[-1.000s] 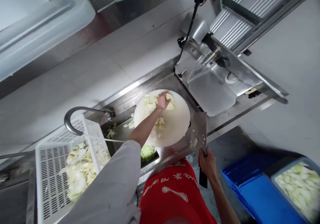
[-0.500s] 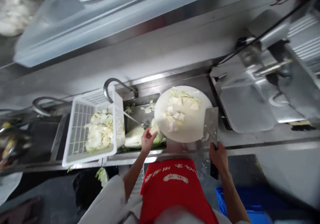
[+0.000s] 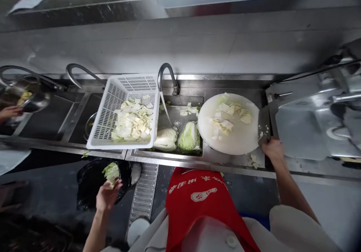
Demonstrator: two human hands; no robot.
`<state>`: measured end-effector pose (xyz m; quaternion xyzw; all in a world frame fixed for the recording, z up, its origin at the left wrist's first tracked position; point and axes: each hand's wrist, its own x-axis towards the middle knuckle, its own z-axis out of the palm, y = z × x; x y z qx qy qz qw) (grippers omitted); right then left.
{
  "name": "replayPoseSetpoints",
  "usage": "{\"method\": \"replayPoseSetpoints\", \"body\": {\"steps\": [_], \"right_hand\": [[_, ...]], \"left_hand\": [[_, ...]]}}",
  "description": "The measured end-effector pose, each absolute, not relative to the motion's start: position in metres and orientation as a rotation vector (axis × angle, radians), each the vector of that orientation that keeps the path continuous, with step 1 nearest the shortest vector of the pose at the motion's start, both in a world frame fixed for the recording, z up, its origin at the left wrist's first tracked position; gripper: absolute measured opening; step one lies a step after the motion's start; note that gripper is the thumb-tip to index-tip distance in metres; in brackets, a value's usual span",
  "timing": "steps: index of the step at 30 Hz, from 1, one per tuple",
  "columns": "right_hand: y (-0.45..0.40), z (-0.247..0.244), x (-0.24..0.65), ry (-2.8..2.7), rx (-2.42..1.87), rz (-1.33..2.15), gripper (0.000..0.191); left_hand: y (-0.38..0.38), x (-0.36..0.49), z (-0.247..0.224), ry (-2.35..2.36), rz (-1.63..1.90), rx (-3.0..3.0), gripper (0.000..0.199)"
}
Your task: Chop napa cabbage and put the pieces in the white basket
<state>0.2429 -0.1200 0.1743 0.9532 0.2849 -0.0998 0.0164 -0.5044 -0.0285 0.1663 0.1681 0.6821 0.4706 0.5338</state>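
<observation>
My left hand (image 3: 108, 196) is low at the left, over a black-lined bin (image 3: 89, 188). Its fingers are closed around the lower end of a pale green cabbage leaf (image 3: 111, 171). On the right, my right hand (image 3: 273, 150) grips a cleaver (image 3: 263, 121), whose blade lies beside the round white cutting board (image 3: 239, 141). Chopped cabbage pieces (image 3: 225, 123) are on the board. Two napa cabbages, one paler (image 3: 166, 139) and one greener (image 3: 189, 136), lie in the sink (image 3: 203, 103). A white basket (image 3: 97, 133) holds many cut cabbage pieces (image 3: 134, 122).
Water runs from a curved faucet (image 3: 167, 67) into the sink. Another person's hand (image 3: 11, 112) is by a metal bowl (image 3: 39, 98) at the far left. A translucent plastic tray (image 3: 301, 132) stands right of the cleaver. Cabbage scraps (image 3: 254, 162) lie on the counter edge.
My left hand has gone from the sink, beside the board, down and left to the bin. My right hand still holds the cleaver, now closer against the counter. The view has shifted left.
</observation>
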Motion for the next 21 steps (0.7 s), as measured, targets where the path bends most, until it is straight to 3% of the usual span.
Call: {"method": "replayPoseSetpoints", "body": {"steps": [2,5,7,10,14,17,21], "right_hand": [[-0.119,0.176,0.234,0.851,2.973,-0.305,0.038],[-0.125,0.171,0.220,0.834,3.007,-0.296,0.038],[-0.133,0.164,0.214,0.845,3.031,-0.300,0.036],[-0.147,0.155,0.208,0.861,3.067,-0.322,0.034],[-0.159,0.148,0.205,0.909,3.123,-0.397,0.030],[-0.163,0.145,0.204,0.887,3.145,-0.511,0.029],[-0.168,0.141,0.207,0.837,3.181,-0.697,0.029]], "left_hand": [[-0.010,-0.463,0.173,1.372,1.061,0.360,0.038],[0.021,-0.350,0.186,1.036,0.876,0.410,0.029],[0.044,-0.256,0.196,0.958,0.726,0.680,0.049],[0.077,-0.114,0.208,0.791,0.511,1.159,0.057],[0.117,0.047,0.209,0.850,0.329,1.575,0.036],[0.142,0.129,0.200,1.028,0.193,1.809,0.048],[0.162,0.175,0.181,1.143,-0.026,1.914,0.066]]}}
